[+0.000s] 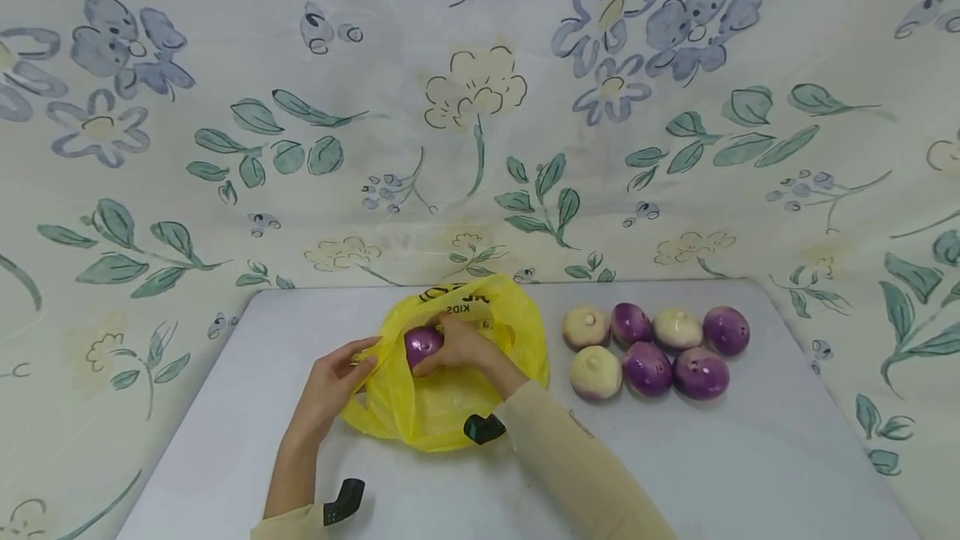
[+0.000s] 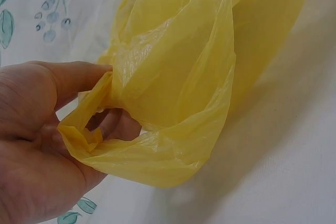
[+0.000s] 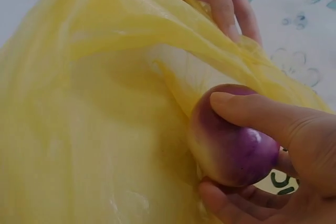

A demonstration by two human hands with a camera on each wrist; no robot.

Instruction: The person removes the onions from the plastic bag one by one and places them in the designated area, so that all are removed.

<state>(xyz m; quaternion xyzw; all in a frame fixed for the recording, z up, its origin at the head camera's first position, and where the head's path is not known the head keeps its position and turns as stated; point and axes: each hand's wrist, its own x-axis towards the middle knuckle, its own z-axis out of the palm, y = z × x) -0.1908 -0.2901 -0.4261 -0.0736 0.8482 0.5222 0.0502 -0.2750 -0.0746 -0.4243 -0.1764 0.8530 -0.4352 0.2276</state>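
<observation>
A yellow plastic bag [image 1: 442,407] lies on the table with its mouth spread wide. My left hand [image 1: 336,386] pinches the bag's edge on its left side; in the left wrist view, the thumb and fingers [image 2: 79,80] hold a loop of the thin plastic. Inside the bag's mouth, my right hand [image 1: 459,344] grips a purple-and-white turnip [image 1: 422,346]. The right wrist view has the thumb on top of this turnip [image 3: 236,145] and the fingers curled beneath it. Whether anything lies deeper in the bag is hidden.
Several more turnips [image 1: 648,369] sit in two rows on the white table [image 1: 720,457], right of the bag. Some show their purple side, others their pale one. A floral cloth [image 1: 480,148] hangs behind the table and comes round its sides.
</observation>
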